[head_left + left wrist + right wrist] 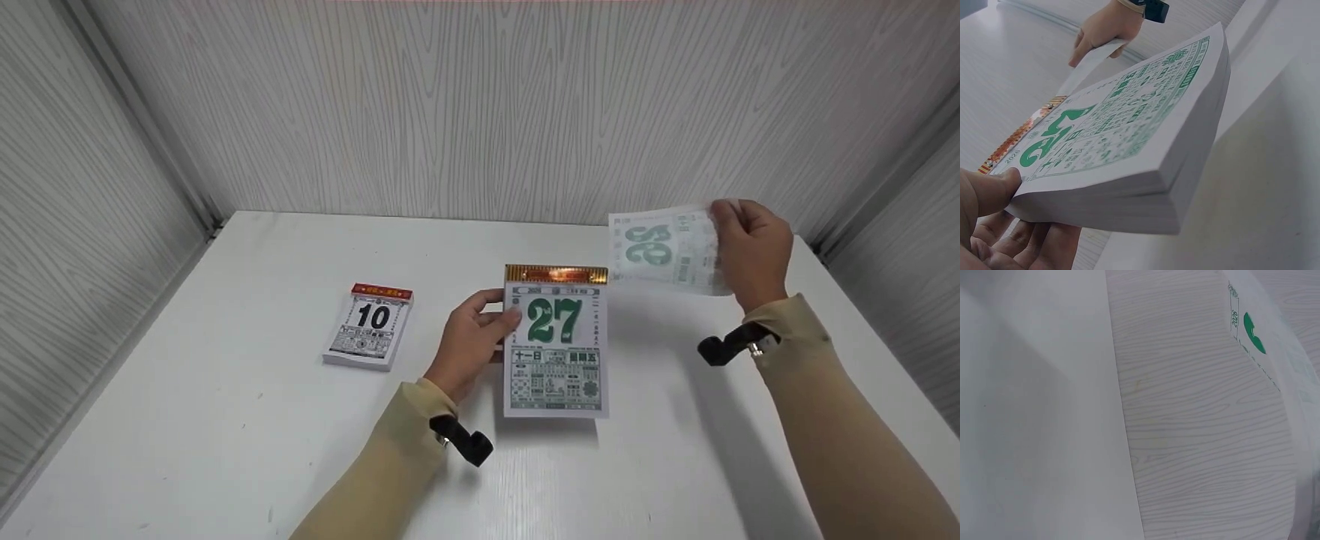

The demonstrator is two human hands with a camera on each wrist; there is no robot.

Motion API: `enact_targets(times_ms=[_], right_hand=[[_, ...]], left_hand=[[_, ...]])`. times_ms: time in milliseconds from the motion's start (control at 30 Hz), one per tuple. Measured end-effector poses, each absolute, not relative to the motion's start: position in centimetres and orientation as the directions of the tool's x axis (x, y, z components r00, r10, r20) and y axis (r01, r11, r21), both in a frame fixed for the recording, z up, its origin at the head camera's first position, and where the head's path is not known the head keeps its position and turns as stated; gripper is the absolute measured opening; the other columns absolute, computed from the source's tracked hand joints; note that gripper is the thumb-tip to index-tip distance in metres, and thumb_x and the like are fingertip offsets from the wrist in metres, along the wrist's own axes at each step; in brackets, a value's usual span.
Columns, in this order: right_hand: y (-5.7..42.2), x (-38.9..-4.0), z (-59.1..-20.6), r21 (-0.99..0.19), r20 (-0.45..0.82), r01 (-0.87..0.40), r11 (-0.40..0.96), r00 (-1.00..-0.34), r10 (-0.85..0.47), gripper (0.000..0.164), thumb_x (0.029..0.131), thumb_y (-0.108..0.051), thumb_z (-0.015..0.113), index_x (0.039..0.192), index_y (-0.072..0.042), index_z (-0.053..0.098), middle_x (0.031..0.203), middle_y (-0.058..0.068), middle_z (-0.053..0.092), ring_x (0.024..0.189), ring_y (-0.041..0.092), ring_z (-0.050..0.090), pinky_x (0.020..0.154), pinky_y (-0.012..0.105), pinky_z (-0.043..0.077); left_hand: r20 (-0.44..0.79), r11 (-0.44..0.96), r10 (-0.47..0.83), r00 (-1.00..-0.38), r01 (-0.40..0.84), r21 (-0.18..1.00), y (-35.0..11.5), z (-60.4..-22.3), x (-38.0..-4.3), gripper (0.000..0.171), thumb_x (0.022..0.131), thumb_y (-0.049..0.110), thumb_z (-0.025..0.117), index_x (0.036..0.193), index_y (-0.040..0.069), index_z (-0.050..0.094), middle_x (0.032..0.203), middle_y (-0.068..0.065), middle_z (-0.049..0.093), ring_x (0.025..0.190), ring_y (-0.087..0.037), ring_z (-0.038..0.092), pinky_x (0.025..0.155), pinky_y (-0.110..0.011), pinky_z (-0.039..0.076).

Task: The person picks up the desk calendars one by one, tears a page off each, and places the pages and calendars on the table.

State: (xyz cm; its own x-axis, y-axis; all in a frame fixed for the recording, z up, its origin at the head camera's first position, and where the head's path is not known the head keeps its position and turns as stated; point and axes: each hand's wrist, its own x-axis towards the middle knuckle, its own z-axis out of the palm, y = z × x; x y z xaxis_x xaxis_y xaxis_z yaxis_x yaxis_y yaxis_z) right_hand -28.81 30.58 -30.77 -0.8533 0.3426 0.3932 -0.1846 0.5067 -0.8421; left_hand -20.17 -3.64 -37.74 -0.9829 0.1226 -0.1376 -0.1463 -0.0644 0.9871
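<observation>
A thick tear-off calendar (555, 382) with a gold and orange header strip shows a large green 27. My left hand (472, 337) grips it by its left edge, raised over the table. In the left wrist view, the thumb (996, 188) lies on the top page and the fingers curl underneath the thick block of pages. My right hand (754, 247), up and to the right, pinches a thin loose-looking sheet (664, 251) by one end. Green numerals show faintly through that sheet, turned sideways, and its left edge comes close beside the calendar's header. The right wrist view catches only the sheet's curved edge (1255, 334).
A smaller calendar block (369, 330) with a red header and a black 10 lies on the white table (225, 420), left of my left hand. Wood-grain panels (420, 112) stand behind the table and along both sides.
</observation>
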Motion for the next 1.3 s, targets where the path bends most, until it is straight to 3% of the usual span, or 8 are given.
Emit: enact_targets(times_ms=[333,600,867,1300], right_hand=[[32.8,-28.4,-30.6,-0.850,0.417,-0.185,0.494,-0.810,0.413,0.040,0.103,-0.042,0.061,0.094,-0.005,0.069,0.069,-0.008,0.061,0.057,0.004,0.055,0.048,0.016,0.042],[32.2,-27.2,-29.9,-0.837,0.509,-0.294,0.462,-0.729,0.458,0.038,0.102,-0.038,0.065,0.082,-0.005,0.063,0.062,-0.006,0.052,0.054,0.005,0.047,0.047,0.017,0.032],[30.3,-25.8,-30.6,-0.799,0.601,-0.457,0.391,-0.638,0.481,0.035,0.100,-0.029,0.069,0.089,0.003,0.072,0.078,0.001,0.070,0.063,0.009,0.060,0.055,0.017,0.043],[27.3,-23.2,-32.1,-0.689,0.712,-0.631,0.356,-0.497,0.497,0.029,0.101,-0.008,0.067,0.090,0.019,0.066,0.078,0.006,0.070,0.061,0.009,0.063,0.058,0.016,0.050]], left_hand=[[-0.133,-0.080,0.122,-0.984,-0.143,0.986,-3.9,-37.6,-20.3,0.039,0.102,0.024,0.068,0.140,0.019,0.059,0.110,-0.008,0.076,0.093,-0.024,0.076,0.080,-0.041,0.062],[-0.124,-0.098,0.121,-0.985,-0.136,0.986,-4.4,-37.9,-20.3,0.037,0.102,0.023,0.067,0.139,0.017,0.060,0.110,-0.009,0.076,0.092,-0.023,0.076,0.078,-0.038,0.062],[-0.128,-0.101,0.106,-0.986,-0.139,0.985,-4.6,-37.4,-20.3,0.036,0.102,0.022,0.067,0.138,0.018,0.061,0.109,-0.009,0.076,0.091,-0.024,0.076,0.079,-0.041,0.062],[-0.104,-0.122,0.101,-0.989,-0.116,0.986,-4.9,-36.5,-20.0,0.036,0.102,0.022,0.067,0.138,0.017,0.060,0.108,-0.010,0.076,0.091,-0.024,0.076,0.075,-0.037,0.062]])
